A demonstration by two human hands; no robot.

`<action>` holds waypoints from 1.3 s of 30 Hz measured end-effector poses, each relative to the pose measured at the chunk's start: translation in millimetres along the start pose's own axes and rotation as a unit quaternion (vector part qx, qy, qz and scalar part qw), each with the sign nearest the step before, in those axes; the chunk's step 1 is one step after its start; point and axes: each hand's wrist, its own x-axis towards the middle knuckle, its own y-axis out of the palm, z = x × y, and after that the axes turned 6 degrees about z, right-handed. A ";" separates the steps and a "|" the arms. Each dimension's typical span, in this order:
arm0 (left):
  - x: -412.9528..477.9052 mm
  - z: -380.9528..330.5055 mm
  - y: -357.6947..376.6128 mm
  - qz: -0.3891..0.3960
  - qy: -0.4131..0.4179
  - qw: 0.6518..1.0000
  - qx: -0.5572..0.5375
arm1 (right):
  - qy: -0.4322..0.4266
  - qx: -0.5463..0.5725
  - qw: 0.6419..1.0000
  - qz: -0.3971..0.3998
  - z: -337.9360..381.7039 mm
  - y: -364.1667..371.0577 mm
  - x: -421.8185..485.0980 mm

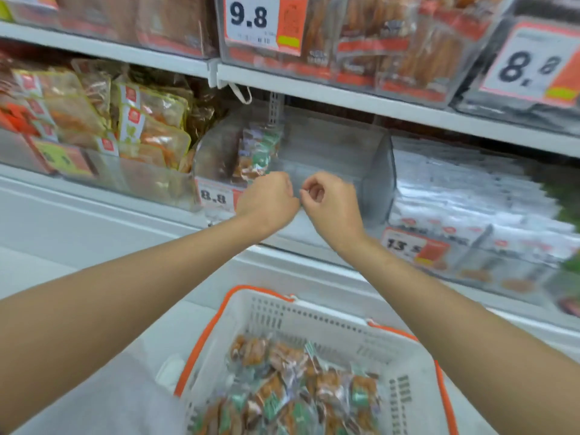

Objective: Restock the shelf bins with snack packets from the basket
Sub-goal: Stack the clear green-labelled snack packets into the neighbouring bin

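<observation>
Left hand (266, 196) and right hand (331, 200) side by side at front rim of clear bin (345, 152). Fingers (314, 185) curled; whether clamped on rim, cannot tell. Few snack packets (259, 150) just behind left fingers, most well below in basket (329, 312). Risk: tugging near-empty bin could slide it off shelf (94, 211).

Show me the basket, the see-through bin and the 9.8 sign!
basket (314, 315), head view, white back wall.
see-through bin (384, 174), head view, right side wall.
9.8 sign (248, 17), head view, its black digits.
</observation>
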 end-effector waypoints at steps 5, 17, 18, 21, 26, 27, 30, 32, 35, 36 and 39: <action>-55.8 13.4 48.9 0.116 -0.026 0.992 0.031 | 0.115 0.032 0.990 0.074 -29.3 9.5 -87.5; -93.0 74.8 133.2 0.425 -0.033 0.885 0.190 | 0.333 -0.148 0.784 0.502 -176.7 74.3 -293.4; -94.0 75.8 135.3 0.427 -0.031 0.883 0.194 | 0.334 -0.169 0.759 0.533 -192.7 85.3 -310.3; -97.7 80.5 142.2 0.438 -0.026 0.876 0.201 | 0.294 -0.249 0.691 0.612 -207.4 94.8 -348.6; -98.3 81.4 156.8 0.477 -0.018 0.852 0.216 | 0.193 -0.346 0.645 0.653 -191.8 94.1 -369.1; -98.9 81.0 157.6 0.482 -0.014 0.850 0.214 | 0.191 -0.342 0.644 0.657 -191.0 93.9 -369.4; -102.4 78.1 157.6 0.493 -0.012 0.843 0.214 | 0.179 -0.324 0.639 0.674 -190.9 86.2 -362.2; -103.4 77.2 155.5 0.489 -0.013 0.845 0.216 | 0.185 -0.306 0.658 0.663 -190.2 78.2 -350.9; -100.5 75.7 147.3 0.487 -0.024 0.849 0.204 | 0.224 -0.258 0.695 0.632 -182.0 73.5 -330.8; -99.9 73.2 143.1 0.486 -0.024 0.851 0.196 | 0.247 -0.230 0.715 0.612 -178.1 72.0 -323.2; -98.2 67.1 130.9 0.470 -0.026 0.869 0.155 | 0.273 -0.137 0.796 0.522 -157.9 56.3 -286.5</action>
